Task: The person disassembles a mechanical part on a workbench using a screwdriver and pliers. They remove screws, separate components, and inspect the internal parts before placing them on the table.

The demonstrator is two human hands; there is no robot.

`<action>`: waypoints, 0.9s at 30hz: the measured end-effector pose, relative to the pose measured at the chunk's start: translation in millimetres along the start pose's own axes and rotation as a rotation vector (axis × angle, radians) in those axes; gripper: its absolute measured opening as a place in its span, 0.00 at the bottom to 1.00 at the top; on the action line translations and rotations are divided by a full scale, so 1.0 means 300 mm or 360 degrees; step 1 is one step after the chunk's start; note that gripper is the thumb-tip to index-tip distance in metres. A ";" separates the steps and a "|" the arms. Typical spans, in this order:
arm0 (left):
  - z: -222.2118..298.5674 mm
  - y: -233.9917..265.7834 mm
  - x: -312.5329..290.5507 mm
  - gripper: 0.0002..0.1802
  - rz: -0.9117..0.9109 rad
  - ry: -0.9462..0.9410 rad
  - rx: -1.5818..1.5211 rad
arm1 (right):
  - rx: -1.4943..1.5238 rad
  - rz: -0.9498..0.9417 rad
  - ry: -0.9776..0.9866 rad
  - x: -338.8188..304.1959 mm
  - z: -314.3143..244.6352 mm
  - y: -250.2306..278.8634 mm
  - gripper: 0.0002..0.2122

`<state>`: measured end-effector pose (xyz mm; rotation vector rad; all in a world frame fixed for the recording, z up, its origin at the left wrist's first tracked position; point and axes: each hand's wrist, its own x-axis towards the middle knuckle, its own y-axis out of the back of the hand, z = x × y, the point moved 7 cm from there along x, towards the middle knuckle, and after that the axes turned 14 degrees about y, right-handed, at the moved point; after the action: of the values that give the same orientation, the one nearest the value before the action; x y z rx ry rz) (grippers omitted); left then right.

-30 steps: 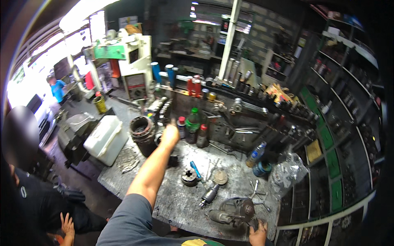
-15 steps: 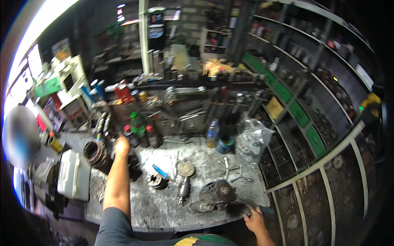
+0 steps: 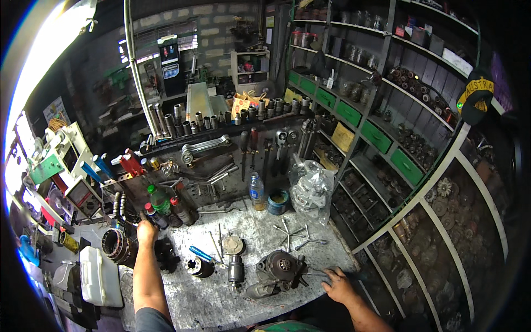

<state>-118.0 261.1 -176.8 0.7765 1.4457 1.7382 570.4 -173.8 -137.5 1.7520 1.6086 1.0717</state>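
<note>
On the left of the metal workbench, my left hand (image 3: 147, 231) is closed beside the red-capped bottles (image 3: 157, 217); what its fingers hold is hidden. A cylindrical metal housing with copper-coloured windings (image 3: 116, 246) stands just left of that wrist. My right hand (image 3: 338, 285), its fingers curled, is at the bench's right front edge, by a dark starter motor (image 3: 279, 268). A thin grey piece reaches from the motor towards these fingers, and I cannot make out what they grip. Between the arms lie a gear-ended shaft part (image 3: 235, 268), a ring-shaped part (image 3: 199, 267) and a blue-handled tool (image 3: 200, 253).
Behind stand a green bottle (image 3: 159, 200), a clear bottle (image 3: 256, 192), a blue tub (image 3: 277, 202) and a bagged metal part (image 3: 311, 193). Cross-shaped wrenches (image 3: 289, 234) lie near the right. A white case (image 3: 99, 276) is at left; parts shelves (image 3: 376, 135) line the right.
The view has turned to the right and become sharper, so the bench things sit further left. My left hand stays by the bottles; my right hand stays near the starter motor.
</note>
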 end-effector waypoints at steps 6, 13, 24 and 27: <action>-0.005 -0.023 0.024 0.52 0.0143 -0.0076 -0.0044 | -0.0020 -0.0031 -0.0035 -0.005 0.022 0.000 0.26; -0.010 0.013 -0.010 0.15 0.0188 0.0109 -0.0195 | 0.0002 -0.0087 -0.0141 -0.020 0.061 0.007 0.27; -0.068 0.493 -0.664 0.12 0.0520 -0.0035 -0.0950 | 0.0178 0.0310 -0.0062 0.160 -0.098 0.200 0.25; -0.024 0.621 -0.923 0.13 0.0592 -0.0471 -0.1663 | 0.0787 0.0318 -0.0075 0.292 -0.246 0.202 0.28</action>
<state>-1.2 7.3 6.2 0.6680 0.0847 2.1793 541.5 -107.1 -30.2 2.2778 1.8062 0.7457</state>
